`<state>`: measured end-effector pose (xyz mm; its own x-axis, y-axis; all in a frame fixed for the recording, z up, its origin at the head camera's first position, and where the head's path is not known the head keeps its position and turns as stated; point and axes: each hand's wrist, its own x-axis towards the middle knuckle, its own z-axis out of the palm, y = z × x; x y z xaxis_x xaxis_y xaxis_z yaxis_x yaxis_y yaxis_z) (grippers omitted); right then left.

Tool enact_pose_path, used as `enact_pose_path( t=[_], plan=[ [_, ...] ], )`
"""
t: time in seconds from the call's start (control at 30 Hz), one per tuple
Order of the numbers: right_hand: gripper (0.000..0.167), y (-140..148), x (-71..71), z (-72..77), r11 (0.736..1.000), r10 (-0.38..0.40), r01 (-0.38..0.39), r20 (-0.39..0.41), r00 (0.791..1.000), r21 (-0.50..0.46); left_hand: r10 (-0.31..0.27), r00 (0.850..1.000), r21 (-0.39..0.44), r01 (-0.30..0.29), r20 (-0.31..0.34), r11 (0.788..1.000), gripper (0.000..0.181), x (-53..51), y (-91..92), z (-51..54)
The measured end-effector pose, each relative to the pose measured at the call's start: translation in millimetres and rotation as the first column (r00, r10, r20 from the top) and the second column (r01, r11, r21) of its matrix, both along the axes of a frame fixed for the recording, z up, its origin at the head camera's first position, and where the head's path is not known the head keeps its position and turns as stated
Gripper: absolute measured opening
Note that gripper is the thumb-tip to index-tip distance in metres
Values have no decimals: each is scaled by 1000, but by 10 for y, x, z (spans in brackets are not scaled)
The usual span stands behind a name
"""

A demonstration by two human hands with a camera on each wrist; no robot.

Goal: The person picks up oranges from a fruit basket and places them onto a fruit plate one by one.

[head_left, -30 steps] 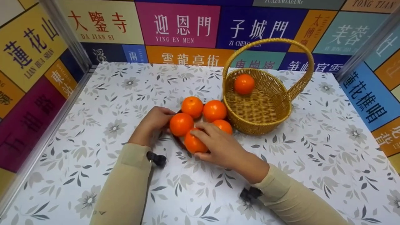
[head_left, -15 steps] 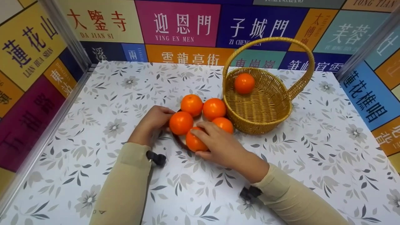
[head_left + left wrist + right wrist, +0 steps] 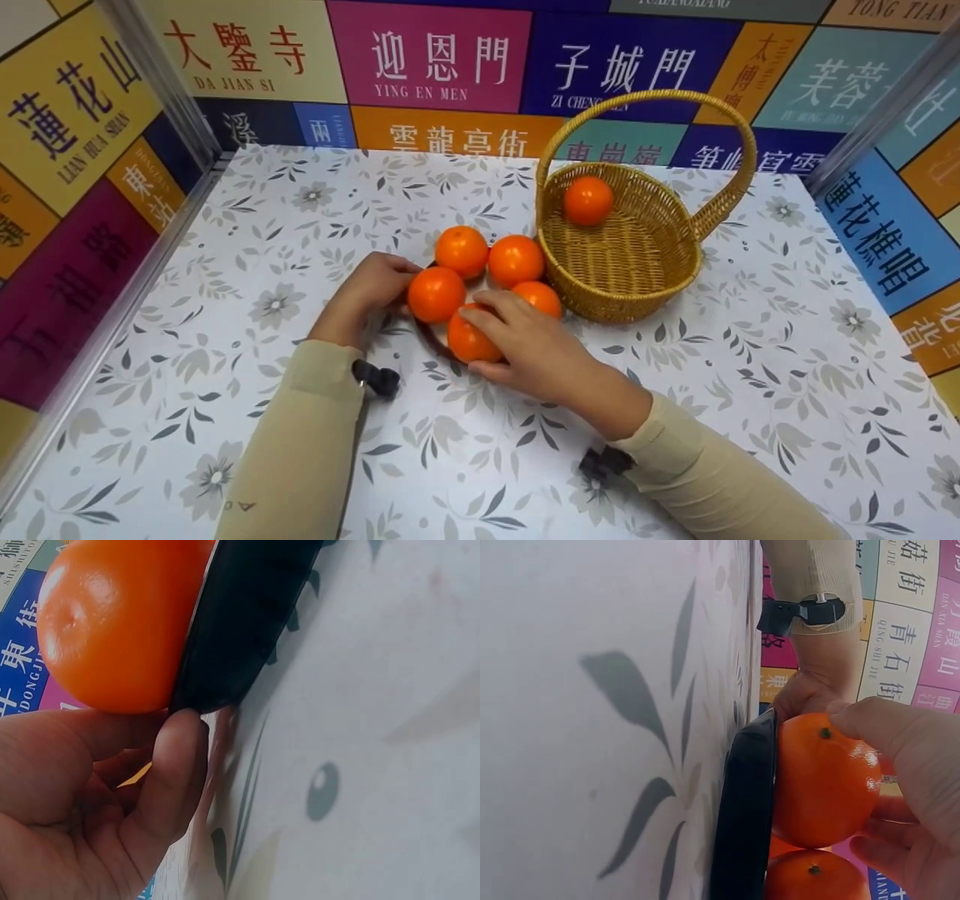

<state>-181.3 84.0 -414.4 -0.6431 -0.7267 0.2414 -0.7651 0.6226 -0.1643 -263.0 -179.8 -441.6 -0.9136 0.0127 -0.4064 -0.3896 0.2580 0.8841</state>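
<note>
A shallow dish [image 3: 251, 607], dark on the outside, stands on the table with several oranges in it. My left hand [image 3: 375, 285] pinches its left rim between thumb and finger, just beneath the leftmost orange [image 3: 116, 622]. On the near side of the dish, my right hand [image 3: 536, 349] grips another orange [image 3: 821, 784], thumb on one side and fingers on the other. That orange is still down in the dish, against a neighbouring orange [image 3: 817, 877]. In the head view the right hand partly covers the orange [image 3: 538, 298] at the right.
A woven basket [image 3: 622, 300] with a tall handle stands right behind the dish, close to its right side. One orange [image 3: 588, 200] lies inside at the back left. Printed panels [image 3: 439, 56] wall the table [image 3: 300, 225] at the back and sides.
The dish and its oranges have shifted very slightly away from the person. Both hands keep their hold, and the basket stays where it was.
</note>
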Motion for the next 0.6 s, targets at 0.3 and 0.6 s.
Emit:
enact_pose_path(
  t=[0.3,0.6],
  plan=[
    [57,94,-61,121,993,37,-47,-91,995,-110,-3,1000,-3,3,-20,1000,22,-14,-4,-16],
    [47,258,-242,361,972,-7,-18,-106,994,-235,-11,1000,1,11,-17,1000,22,-3,-10,-2]
  ],
)
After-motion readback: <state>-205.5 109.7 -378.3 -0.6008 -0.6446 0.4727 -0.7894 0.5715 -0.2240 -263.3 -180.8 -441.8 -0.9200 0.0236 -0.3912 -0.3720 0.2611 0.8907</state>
